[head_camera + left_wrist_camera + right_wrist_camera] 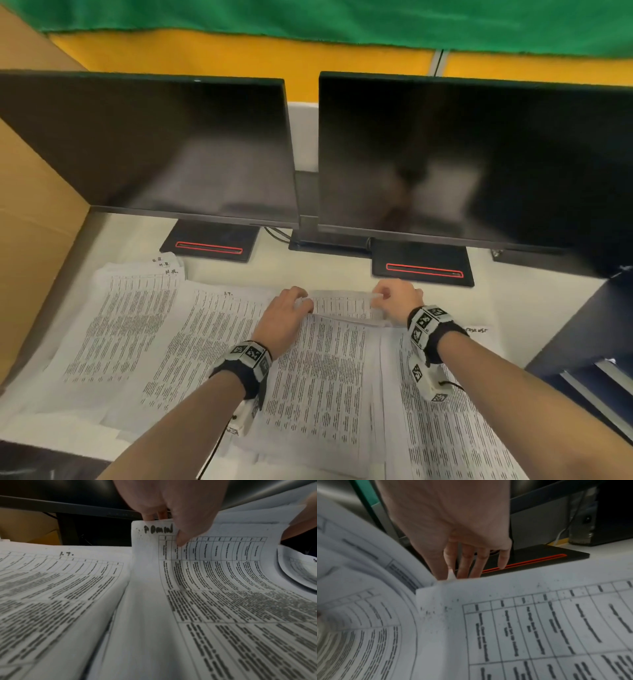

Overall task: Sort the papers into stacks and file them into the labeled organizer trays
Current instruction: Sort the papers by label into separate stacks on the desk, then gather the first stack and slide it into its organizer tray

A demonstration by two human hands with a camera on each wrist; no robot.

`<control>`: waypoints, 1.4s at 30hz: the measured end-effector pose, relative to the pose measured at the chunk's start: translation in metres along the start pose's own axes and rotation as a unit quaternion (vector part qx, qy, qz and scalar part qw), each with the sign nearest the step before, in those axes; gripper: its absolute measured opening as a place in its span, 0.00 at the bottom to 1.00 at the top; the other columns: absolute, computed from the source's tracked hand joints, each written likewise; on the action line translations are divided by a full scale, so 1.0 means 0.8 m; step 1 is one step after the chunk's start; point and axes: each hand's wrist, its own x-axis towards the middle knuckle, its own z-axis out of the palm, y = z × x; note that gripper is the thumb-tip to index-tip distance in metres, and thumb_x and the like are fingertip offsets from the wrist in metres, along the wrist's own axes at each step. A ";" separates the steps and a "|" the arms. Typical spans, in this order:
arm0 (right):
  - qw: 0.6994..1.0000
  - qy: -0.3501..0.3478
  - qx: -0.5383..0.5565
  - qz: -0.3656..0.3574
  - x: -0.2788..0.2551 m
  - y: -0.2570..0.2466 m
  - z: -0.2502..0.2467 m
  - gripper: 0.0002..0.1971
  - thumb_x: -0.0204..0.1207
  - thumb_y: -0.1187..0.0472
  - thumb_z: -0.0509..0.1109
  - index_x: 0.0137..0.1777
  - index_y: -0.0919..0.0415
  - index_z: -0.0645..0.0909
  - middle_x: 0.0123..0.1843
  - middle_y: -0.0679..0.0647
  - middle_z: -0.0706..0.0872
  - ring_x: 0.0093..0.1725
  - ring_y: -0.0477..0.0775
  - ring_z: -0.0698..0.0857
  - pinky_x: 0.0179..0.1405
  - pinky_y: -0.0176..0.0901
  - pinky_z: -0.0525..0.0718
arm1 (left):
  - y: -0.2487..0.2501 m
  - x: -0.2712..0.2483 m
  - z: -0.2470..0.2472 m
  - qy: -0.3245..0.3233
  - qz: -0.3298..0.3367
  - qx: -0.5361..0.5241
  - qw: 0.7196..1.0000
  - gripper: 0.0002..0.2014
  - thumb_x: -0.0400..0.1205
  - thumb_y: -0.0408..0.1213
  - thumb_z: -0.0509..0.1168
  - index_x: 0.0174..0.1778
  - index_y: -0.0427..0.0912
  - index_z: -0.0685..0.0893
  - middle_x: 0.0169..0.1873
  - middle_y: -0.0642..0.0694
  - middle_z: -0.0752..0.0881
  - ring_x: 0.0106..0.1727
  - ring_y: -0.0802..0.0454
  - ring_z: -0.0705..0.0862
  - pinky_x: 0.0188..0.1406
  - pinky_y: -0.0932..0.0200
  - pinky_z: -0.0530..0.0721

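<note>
Two dark monitors (147, 147) stand side by side across the far half of the desk (137, 236), their black bases (209, 241) just beyond the papers. A cardboard panel (37, 192) walls the left side. Printed papers (137, 329) lie spread in overlapping stacks over the near desk. The left hand (284, 317) pinches the far left corner of the lifted top sheet (214, 563), thumb over fingers. The right hand (397, 299) pinches its far right corner, fingers curled.
</note>
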 end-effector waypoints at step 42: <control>0.964 -0.057 0.260 -0.021 -0.043 0.034 0.008 0.40 0.53 0.30 0.77 0.65 0.43 0.72 0.62 0.44 0.85 0.63 0.54 0.82 0.65 0.60 0.79 | 0.005 0.059 -0.075 -0.028 -0.057 -0.130 0.990 0.18 0.80 0.33 0.62 0.65 0.50 0.71 0.43 0.50 0.83 0.44 0.50 0.80 0.63 0.51 0.71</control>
